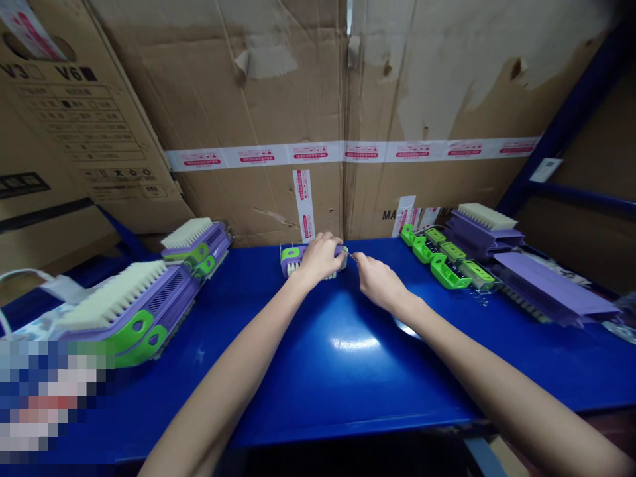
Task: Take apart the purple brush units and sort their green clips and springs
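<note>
Near the back of the blue table, a purple and green brush [291,262] lies with its pale bristles facing down. Over its right half is my left hand [322,255], closed around it and hiding much of the top. My right hand [380,281] is closed just to the right of the brush. A thin dark shaft, like that of a screwdriver [352,257], sticks out from its fingers toward the brush's right end. The tool's handle is hidden in my fist.
Stacked purple and green brushes [134,305] stand on the left, beside a white charger [62,288]. To the right lie several green plastic parts [450,271] and purple brush bodies [551,281]. Cardboard [258,99] walls off the back of the blue table [308,384].
</note>
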Motion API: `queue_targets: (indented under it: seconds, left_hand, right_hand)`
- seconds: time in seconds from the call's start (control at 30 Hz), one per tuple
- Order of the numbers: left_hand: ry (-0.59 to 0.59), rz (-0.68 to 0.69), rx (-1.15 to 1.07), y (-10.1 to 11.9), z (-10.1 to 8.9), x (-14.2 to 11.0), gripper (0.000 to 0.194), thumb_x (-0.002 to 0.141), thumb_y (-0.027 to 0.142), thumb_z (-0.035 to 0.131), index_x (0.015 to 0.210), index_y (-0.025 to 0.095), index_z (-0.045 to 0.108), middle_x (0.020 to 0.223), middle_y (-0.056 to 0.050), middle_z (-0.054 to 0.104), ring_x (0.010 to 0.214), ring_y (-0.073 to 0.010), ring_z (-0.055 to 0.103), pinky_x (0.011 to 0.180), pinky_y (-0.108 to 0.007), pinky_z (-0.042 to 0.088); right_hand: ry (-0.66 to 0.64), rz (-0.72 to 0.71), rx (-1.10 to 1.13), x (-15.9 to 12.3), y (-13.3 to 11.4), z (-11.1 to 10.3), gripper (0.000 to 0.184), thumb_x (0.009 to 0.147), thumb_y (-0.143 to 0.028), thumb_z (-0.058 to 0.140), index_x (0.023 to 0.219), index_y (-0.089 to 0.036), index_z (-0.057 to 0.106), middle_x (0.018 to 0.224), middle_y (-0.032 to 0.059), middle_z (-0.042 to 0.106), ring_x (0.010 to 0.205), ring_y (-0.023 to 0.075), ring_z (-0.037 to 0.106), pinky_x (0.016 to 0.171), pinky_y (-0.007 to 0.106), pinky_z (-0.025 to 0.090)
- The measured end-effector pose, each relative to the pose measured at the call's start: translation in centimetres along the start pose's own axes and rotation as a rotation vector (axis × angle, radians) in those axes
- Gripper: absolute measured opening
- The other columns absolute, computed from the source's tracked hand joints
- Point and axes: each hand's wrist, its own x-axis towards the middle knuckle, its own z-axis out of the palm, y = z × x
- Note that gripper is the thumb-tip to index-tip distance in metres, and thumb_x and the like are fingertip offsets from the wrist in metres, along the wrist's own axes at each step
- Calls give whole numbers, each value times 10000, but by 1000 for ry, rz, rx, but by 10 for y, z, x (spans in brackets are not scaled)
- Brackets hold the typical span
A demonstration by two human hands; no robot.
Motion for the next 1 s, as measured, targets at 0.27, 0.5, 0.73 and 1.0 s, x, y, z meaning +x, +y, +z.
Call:
queue_targets:
  seconds: [0.27, 0.5, 0.73, 1.0]
  left_hand:
    - [16, 45, 60, -4, -1, -2, 290, 853, 325, 573, 1082, 173, 662, 1064, -86, 613, 1041, -244, 531, 929, -378, 433]
    - [-22, 101, 70, -4, -3, 0, 283, 865, 306, 538, 1088, 191, 667, 1031, -59, 692, 1003, -258, 527, 888, -398, 437]
    - [12, 118, 94, 4, -5, 2, 296, 859, 351, 554, 1029, 154, 696, 960, -84, 715, 947, -260, 559, 869, -385, 463]
    - [0, -2, 18, 21, -6, 7, 312, 876, 422, 519, 1024, 209, 693, 858, -87, 688, 876, -239, 638, 724, -334, 492]
  right_hand:
    - [1, -68, 217, 2, 4, 18, 575, 863, -98, 339, 1434, -127, 284, 1126, 174, 655, 963, 253, 656, 775, 303, 453]
    - [69, -70, 259, 5, 10, 23, 530, 882, -138, 325, 1410, -146, 365, 1095, 136, 680, 963, 227, 649, 789, 276, 445]
    - [198, 177, 130, 13, 36, 4, 471, 931, -249, 283, 1380, -213, 417, 1017, 127, 700, 899, 261, 668, 751, 320, 453]
    - [20, 259, -64, 17, 55, 12, 389, 868, -236, 404, 1225, -190, 550, 1038, 145, 675, 920, 293, 665, 720, 353, 479]
